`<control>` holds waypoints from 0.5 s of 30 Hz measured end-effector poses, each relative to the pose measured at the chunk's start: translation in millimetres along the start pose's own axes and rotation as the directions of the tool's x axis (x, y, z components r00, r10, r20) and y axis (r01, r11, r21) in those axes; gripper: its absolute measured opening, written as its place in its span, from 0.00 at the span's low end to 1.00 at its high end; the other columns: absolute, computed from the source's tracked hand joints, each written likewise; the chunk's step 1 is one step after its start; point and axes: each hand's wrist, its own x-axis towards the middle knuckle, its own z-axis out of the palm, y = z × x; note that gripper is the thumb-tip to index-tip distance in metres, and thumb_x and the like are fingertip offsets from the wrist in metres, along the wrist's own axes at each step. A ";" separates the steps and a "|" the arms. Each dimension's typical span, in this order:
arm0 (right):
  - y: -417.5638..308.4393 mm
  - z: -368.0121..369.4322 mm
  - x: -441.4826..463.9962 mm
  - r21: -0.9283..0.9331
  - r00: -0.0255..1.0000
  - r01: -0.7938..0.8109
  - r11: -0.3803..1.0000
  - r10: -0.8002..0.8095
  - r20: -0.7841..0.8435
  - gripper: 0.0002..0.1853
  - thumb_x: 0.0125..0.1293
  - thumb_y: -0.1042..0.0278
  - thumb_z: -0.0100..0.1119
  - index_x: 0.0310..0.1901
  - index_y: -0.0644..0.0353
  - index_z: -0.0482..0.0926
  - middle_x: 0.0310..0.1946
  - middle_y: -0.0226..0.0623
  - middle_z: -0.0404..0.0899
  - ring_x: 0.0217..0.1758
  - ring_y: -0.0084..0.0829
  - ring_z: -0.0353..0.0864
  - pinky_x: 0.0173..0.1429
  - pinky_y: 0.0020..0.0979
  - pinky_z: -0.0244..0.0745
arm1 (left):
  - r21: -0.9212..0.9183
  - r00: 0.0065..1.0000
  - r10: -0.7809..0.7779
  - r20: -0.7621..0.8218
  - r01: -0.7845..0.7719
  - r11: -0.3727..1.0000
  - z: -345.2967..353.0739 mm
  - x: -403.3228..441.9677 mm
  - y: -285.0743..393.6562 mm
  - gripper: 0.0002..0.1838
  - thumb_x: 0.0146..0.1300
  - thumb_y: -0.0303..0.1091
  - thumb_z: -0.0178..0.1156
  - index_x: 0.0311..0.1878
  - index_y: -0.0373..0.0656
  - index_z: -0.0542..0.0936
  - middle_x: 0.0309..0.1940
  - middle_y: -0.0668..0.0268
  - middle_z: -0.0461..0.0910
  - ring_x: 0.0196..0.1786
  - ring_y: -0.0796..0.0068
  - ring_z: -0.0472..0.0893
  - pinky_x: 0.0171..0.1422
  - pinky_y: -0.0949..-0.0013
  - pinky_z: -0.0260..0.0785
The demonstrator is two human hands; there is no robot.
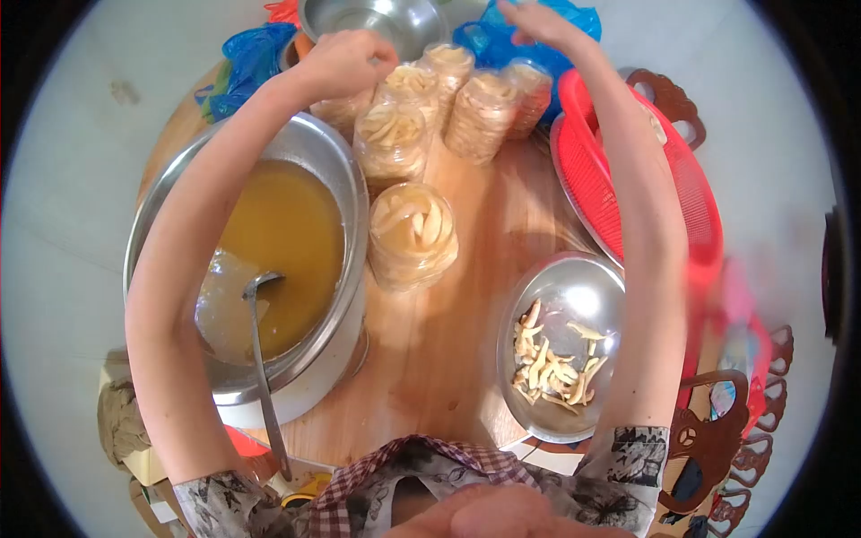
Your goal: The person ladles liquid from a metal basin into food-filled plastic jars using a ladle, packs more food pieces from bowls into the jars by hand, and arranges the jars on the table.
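Note:
My left hand reaches over the far jars on the left side, its fingers curled closed. Whatever may be inside them is hidden. My right hand hovers at the top edge by a blue plastic bag, with thumb and fingers apart and nothing visible in them. Several clear jars packed with pale strips stand between and below the hands. The nearest jar is filled to its rim, and another jar stands behind it. A taller jar is nearer my right hand.
At left, a large metal pot holds yellowish liquid and a ladle. A steel bowl with some loose strips sits at right, below a red colander. Another metal basin is at the back of the wooden table.

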 end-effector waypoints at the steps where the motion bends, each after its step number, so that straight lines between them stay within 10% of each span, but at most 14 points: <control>1: -6.5 -5.2 -12.7 -0.008 1.000 -0.004 1.000 0.004 -0.009 0.37 0.76 0.34 0.40 0.58 0.67 0.77 0.35 0.49 0.86 0.39 0.37 0.85 0.47 0.40 0.80 | -0.002 1.000 0.010 -0.008 -0.010 1.000 -0.3 1.6 0.5 0.14 0.66 0.41 0.58 0.46 0.44 0.87 0.49 0.60 0.85 0.55 0.57 0.82 0.63 0.59 0.71; 4: -9.1 6.0 -53.3 -0.014 0.976 -0.119 0.993 0.119 0.182 0.45 0.74 0.28 0.39 0.50 0.76 0.79 0.31 0.53 0.85 0.27 0.42 0.82 0.36 0.41 0.80 | 0.025 0.999 0.028 -0.030 -0.027 0.999 2.0 1.0 4.3 0.14 0.66 0.41 0.59 0.46 0.44 0.86 0.50 0.61 0.85 0.56 0.58 0.82 0.64 0.60 0.70; 15: 2.8 26.9 -40.2 -0.004 0.942 -0.117 0.993 0.112 0.317 0.50 0.70 0.23 0.39 0.47 0.79 0.81 0.35 0.58 0.86 0.35 0.53 0.88 0.43 0.43 0.83 | -0.064 1.000 0.009 -0.030 -0.011 0.998 6.9 0.2 2.6 0.15 0.64 0.43 0.58 0.46 0.46 0.87 0.48 0.58 0.86 0.54 0.54 0.82 0.61 0.55 0.71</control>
